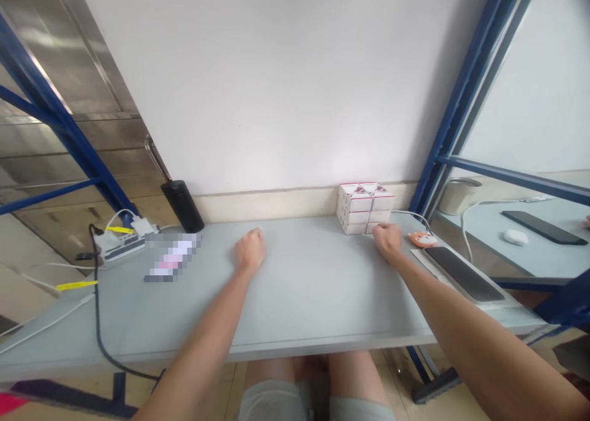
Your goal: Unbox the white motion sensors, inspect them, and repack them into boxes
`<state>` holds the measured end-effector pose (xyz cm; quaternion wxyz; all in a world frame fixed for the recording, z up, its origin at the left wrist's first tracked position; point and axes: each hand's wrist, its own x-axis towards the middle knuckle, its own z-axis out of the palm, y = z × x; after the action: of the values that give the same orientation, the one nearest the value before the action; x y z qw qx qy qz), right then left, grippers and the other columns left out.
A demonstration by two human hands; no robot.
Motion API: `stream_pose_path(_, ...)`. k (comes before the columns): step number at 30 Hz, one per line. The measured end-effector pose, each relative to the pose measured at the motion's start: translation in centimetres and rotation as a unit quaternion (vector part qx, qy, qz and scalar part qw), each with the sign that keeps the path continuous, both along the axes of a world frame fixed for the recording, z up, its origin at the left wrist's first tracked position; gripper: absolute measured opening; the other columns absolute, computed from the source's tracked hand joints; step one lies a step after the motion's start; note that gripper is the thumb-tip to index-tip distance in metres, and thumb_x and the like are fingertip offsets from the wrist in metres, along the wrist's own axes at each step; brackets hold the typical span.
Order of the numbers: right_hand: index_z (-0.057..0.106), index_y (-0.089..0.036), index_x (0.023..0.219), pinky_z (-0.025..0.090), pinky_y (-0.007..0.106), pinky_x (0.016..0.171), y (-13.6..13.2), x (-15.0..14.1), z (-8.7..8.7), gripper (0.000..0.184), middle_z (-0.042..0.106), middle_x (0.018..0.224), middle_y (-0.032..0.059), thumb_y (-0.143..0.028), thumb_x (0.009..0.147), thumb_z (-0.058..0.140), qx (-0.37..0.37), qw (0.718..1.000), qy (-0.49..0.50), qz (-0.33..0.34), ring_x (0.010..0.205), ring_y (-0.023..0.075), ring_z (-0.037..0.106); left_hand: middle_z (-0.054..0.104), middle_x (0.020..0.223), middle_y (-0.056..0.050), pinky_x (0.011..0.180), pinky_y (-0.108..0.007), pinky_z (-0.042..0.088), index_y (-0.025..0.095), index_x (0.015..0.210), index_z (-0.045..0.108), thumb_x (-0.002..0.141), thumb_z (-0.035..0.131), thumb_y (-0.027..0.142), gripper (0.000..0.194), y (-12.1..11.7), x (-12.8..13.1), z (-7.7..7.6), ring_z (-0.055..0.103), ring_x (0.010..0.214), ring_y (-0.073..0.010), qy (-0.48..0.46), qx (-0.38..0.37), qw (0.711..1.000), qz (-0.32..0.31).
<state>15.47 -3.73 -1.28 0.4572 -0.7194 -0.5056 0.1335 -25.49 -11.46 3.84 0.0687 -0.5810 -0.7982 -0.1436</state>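
Observation:
My left hand [250, 249] rests closed on the grey tabletop [304, 286], left of the middle, with nothing showing in it. Curled in the same way, my right hand [387, 240] sits by the lower right front corner of a stack of small white boxes [357, 209] with dark red markings. Whether its knuckles touch the stack I cannot tell. The boxes stand in a compact block against the back wall. Just right of my right hand lies an orange and white animal-shaped object [422, 240].
A dark flat panel [463, 275] lies on a white sheet at the right. At the left are a black cylinder [182, 206], a blurred-out flat object [171, 258], a power strip [124, 247] and a black cable [96, 310] over the front edge. Blue frame posts [461, 107] flank the table.

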Motion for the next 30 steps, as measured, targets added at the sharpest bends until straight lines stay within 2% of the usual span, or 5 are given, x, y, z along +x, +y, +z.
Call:
stream_pose_path(9,0.067,-0.019,0.061,0.042,0.034,0.066,-1.6,-0.8,1.8,0.015,0.064,0.06,0.0112,-0.018,0.072,0.057,-0.038,0.988,-0.15,-0.022,0.073,0.0277,0.067,0.077,0.107,-0.009,0.095,-0.04,0.053,0.017,0.106,0.075,0.105,0.056,0.037,0.027,0.2,-0.1,-0.7,0.072,0.101,-0.0223,0.008,-0.038,0.999,-0.004)
stream_pose_path(16,0.059,-0.023,0.055,0.027,0.031,0.062,-3.3,-3.3,1.8,0.02,0.066,0.062,0.0064,-0.018,0.073,0.065,-0.011,0.954,-0.272,0.123,0.064,0.0208,0.06,0.081,0.094,-0.01,0.083,-0.032,0.05,0.025,0.087,0.081,0.096,0.051,0.018,0.033,-0.1,0.1,-0.3,0.075,0.096,-0.0255,-0.014,-0.06,0.997,-0.053)
stream_pose_path(21,0.049,-0.023,0.055,0.021,0.031,0.058,-3.9,-3.3,1.3,0.026,0.06,0.058,0.0034,-0.017,0.079,0.057,0.016,0.943,-0.298,0.147,0.056,0.018,0.049,0.08,0.085,-0.006,0.073,-0.029,0.046,0.026,0.072,0.078,0.087,0.054,0.013,0.031,-0.4,0.1,-0.2,0.073,0.083,-0.0233,-0.037,-0.078,0.993,-0.081)
stream_pose_path(26,0.048,-0.025,0.059,0.032,0.029,0.057,-5.2,-3.1,1.0,0.025,0.055,0.059,0.0009,-0.021,0.083,0.052,0.038,0.941,-0.296,0.159,0.058,0.0186,0.048,0.079,0.084,-0.006,0.072,-0.029,0.044,0.025,0.066,0.075,0.085,0.054,0.012,0.032,0.0,-0.1,-0.2,0.072,0.083,-0.0235,-0.062,-0.084,0.99,-0.098)
stream_pose_path(30,0.07,-0.024,0.095,0.049,0.034,0.079,-5.6,-3.6,3.1,0.022,0.07,0.098,0.0103,-0.023,0.095,0.048,0.181,0.925,-0.323,0.085,0.089,0.0251,0.064,0.079,0.082,-0.001,0.069,-0.027,0.041,0.026,0.071,0.075,0.084,0.051,0.011,0.031,0.4,-0.7,0.0,0.071,0.081,-0.0202,-0.1,-0.086,0.984,-0.117)
